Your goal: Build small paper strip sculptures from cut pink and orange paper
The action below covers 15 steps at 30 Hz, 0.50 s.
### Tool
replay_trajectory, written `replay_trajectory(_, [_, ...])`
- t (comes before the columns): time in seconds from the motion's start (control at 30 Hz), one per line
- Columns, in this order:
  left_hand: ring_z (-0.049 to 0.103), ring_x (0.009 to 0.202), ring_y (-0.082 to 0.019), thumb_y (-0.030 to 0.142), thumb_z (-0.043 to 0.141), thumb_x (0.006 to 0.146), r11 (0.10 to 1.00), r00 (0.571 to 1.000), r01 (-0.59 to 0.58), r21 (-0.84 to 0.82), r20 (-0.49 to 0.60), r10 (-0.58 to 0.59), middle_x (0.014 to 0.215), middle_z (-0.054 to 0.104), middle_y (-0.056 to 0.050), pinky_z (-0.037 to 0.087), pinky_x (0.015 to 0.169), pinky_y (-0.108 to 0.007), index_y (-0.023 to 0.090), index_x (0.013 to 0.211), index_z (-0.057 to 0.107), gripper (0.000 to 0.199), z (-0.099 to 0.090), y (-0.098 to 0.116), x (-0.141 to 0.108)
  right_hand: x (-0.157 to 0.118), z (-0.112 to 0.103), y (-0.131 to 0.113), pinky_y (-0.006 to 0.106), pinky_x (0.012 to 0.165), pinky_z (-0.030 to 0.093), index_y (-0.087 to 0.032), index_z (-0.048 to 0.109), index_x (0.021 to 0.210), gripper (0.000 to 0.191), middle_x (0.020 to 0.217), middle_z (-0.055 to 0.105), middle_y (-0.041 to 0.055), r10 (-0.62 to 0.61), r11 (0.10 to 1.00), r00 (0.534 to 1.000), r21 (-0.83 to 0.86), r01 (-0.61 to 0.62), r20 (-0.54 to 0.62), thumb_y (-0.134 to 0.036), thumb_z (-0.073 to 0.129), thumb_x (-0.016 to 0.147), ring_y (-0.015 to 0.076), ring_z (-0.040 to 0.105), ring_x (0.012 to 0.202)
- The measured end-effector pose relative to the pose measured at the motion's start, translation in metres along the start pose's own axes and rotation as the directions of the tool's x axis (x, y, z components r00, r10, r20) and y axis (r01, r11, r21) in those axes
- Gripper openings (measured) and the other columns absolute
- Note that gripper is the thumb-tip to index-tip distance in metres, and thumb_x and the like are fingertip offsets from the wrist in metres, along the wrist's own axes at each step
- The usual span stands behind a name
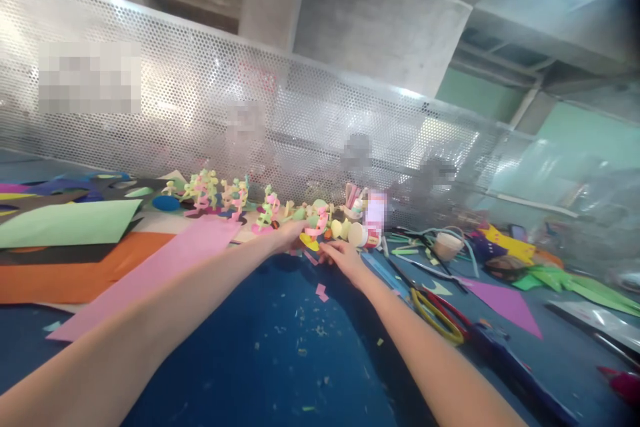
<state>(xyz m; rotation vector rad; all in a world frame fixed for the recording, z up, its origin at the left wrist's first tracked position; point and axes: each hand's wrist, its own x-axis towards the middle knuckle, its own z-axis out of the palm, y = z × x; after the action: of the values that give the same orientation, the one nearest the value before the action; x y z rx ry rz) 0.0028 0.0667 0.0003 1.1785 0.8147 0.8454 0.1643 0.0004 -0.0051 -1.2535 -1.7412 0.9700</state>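
2 bare hands at 1 small pink figure on a round yellow base

Directions are read on a dial centred on the pink figure [320,215], with 12 o'clock toward the top of the view. The figure stands on its flat yellow base [309,243] between the 2 hands, at the far edge of a bare stretch of dark blue tabletop [225,360]. The left hand [291,235] is right beside it at 9 o'clock; its fingertips are partly hidden, so I cannot tell whether they pinch the base. The right hand [344,260] is at 4 o'clock, fingers curled close together with the tips at the base's near edge; whether they grip it I cannot tell.

Just past the left hand, at 9 o'clock, is a green-and-pink figure [270,207] on a pink base, and farther out a crowded cluster of pale yellow, green and pink figures [205,190]. A long pink paper strip [155,280] lies toward 8 o'clock, over an orange sheet [45,283]. At 3 o'clock a white tub lying on its side [361,235] sits near a lit phone screen [376,210]. Scissors with looped yellow handles [416,295] lie at 4 o'clock, small pink paper scraps [321,291] at 6. A silver perforated metal panel [310,97] spans 12 o'clock.
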Motion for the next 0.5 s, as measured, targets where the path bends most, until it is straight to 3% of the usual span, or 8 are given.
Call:
replay_trajectory(0.13, [0.046,0.034,-0.014,0.038,0.051,0.076,0.998,0.998,0.047,0.052,0.034,-0.048,0.042,0.053,-0.003,0.027,0.035,-0.022,0.015,0.063,0.057,0.027,0.0,0.003,-0.006,0.001,0.003,-0.003,0.032,0.068,0.051,-0.014,0.057,0.101,0.022,0.098,0.061,0.0042,0.019,0.999,1.0,0.045,-0.019,-0.003,-0.029,0.052,0.086,0.0144,0.06,0.079])
replay_trajectory(0.3, [0.053,0.045,-0.016,0.054,0.037,0.078,0.999,0.993,-0.044,-0.03,0.104,0.047,0.056,0.061,-0.005,0.034,0.041,-0.024,0.015,0.08,0.059,0.045,-0.001,0.009,-0.012,0.008,0.01,0.001,0.035,0.072,0.051,-0.014,0.054,0.108,0.026,0.105,0.058,0.0061,0.085,0.979,0.988,0.196,-0.059,-0.126,-0.029,0.052,0.086,0.0165,0.059,0.085])
replay_trajectory(0.4, [0.055,0.05,-0.016,0.052,0.028,0.081,0.993,0.99,-0.08,-0.084,0.112,0.089,0.058,0.062,-0.005,0.039,0.05,-0.025,0.014,0.085,0.057,0.047,-0.003,0.011,-0.012,0.011,0.009,0.006,0.036,0.073,0.05,-0.015,0.054,0.108,0.027,0.107,0.058,0.0064,0.129,0.952,0.966,0.3,-0.057,-0.226,-0.031,0.051,0.087,0.0173,0.059,0.088])
replay_trajectory(0.5, [0.058,0.055,-0.018,0.043,0.03,0.082,0.99,0.987,-0.091,-0.109,0.126,0.104,0.061,0.064,-0.008,0.041,0.057,-0.027,0.012,0.091,0.056,0.042,-0.004,0.01,-0.01,0.014,0.005,0.012,0.036,0.074,0.05,-0.016,0.054,0.109,0.027,0.107,0.058,0.0065,0.159,0.922,0.942,0.386,-0.034,-0.297,-0.032,0.05,0.087,0.0175,0.059,0.088])
